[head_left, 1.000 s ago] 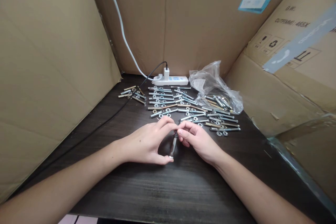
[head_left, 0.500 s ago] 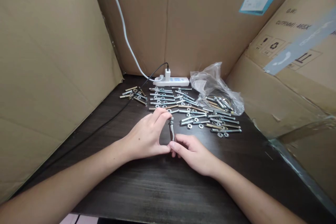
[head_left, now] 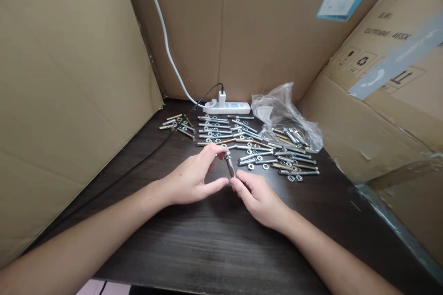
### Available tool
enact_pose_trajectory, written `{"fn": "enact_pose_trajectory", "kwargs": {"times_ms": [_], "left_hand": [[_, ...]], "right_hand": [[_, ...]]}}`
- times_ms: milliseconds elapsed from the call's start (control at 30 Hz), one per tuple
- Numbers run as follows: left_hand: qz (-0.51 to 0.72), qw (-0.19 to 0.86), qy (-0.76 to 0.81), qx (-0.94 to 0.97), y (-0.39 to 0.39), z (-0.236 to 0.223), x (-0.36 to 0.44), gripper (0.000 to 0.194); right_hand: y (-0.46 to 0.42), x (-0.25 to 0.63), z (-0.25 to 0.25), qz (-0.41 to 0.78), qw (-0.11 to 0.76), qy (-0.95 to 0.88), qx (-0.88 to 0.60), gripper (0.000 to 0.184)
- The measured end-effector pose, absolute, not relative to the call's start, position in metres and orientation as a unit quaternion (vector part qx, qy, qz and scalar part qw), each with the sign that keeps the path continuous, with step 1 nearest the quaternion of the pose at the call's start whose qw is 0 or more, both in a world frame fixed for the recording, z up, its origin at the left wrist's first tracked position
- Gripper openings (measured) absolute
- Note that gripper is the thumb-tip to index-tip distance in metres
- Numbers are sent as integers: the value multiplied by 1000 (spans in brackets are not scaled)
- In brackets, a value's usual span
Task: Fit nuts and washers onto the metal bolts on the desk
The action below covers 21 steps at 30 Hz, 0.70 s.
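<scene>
An expansion bolt (head_left: 230,166) with a metal sleeve, and a nut and washers near its top, stands tilted between my hands, its top leaning left. My right hand (head_left: 258,198) is closed around its lower end, thumb and fingers pinched together. My left hand (head_left: 195,177) is spread beside it: the index fingertip touches the top by the nut, while the thumb stretches out near the lower end. Just beyond my hands lie rows of expansion bolts (head_left: 214,131), with loose nuts and washers (head_left: 265,166) among them.
A small pile of bolt parts (head_left: 178,124) lies at the left, crossed by a black cable (head_left: 148,156). Behind the rows are a white power strip (head_left: 238,108) and a clear plastic bag (head_left: 277,103) containing more bolts. Cardboard boxes (head_left: 187,23) wall in the dark table (head_left: 194,244).
The bolt has gone from nearly upright to tilted, its lower end shifting right with my right hand. My left thumb has lifted slightly and its index finger stays at the top.
</scene>
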<state>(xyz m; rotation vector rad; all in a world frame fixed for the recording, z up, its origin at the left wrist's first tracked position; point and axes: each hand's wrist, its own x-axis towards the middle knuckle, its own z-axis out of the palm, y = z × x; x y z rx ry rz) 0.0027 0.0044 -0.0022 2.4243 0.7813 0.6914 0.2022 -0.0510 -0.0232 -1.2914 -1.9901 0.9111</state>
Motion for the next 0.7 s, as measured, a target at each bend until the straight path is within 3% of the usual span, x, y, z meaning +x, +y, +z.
{"fn": "enact_pose_trajectory", "kwargs": {"times_ms": [167, 433, 700], "left_hand": [[328, 351, 315, 819, 5, -5, 6, 22], [406, 525, 304, 683, 8, -7, 11, 20], [365, 501, 306, 723, 3, -2, 11, 16]], "right_hand": [[-50, 205, -26, 389, 309, -722, -481, 35], [-49, 199, -28, 633, 405, -522, -404, 43], [-42, 201, -25, 676, 397, -441, -437, 49]]}}
